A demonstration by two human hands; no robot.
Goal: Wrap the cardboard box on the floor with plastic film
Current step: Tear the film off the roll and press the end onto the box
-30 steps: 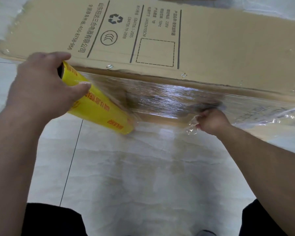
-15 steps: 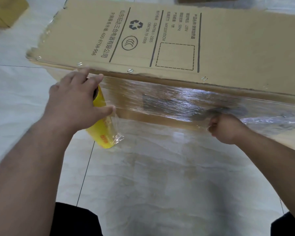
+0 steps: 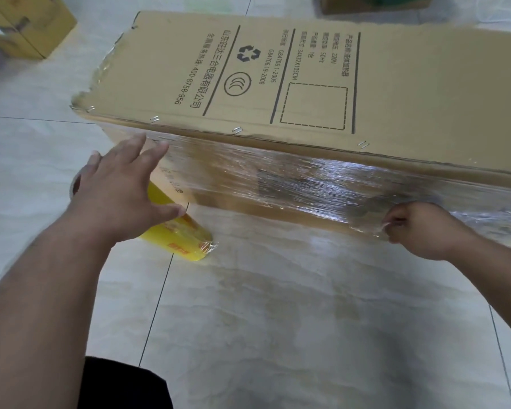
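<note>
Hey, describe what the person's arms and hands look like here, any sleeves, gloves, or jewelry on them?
Both forearms are bare as far as the view shows, with no sleeves visible. The left hand and right hand wear no gloves, and no rings, watch or bracelet can be seen. Dark clothing shows only at the bottom edge, below the left arm.

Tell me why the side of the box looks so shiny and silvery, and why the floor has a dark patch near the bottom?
In the head view, the plastic film stretched over the cardboard box throws light back as white streaks; the glossy floor reflects the box too, and the dark patch looks like the person's own shadow; the left hand is a little blurred, and the wide lens bends the box edges.
</note>
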